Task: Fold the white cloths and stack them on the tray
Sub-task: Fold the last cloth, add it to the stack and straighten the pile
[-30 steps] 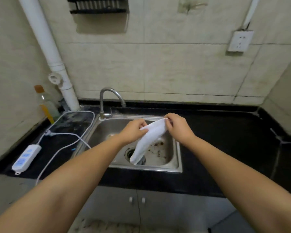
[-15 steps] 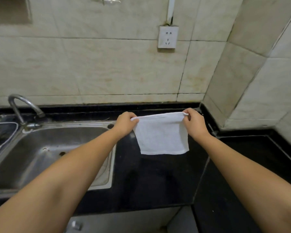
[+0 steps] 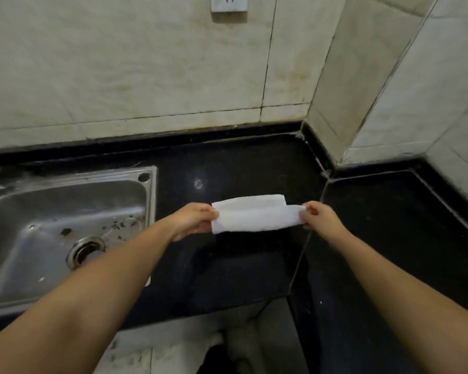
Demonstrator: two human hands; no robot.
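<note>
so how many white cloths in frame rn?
1. The white cloth is held over the black countertop right of the sink, left hand and right hand pinching its ends. No tray or other cloths visible; more may be out of frame.

Open room over the dark surface

We see the black surface [image 3: 241,265] bare beneath and ahead of our hands; the sink [image 3: 65,211] drops away on the left, the tiled wall [image 3: 146,76] closes the far side, and the angled corner wall [image 3: 389,90] hems in the right.
</note>
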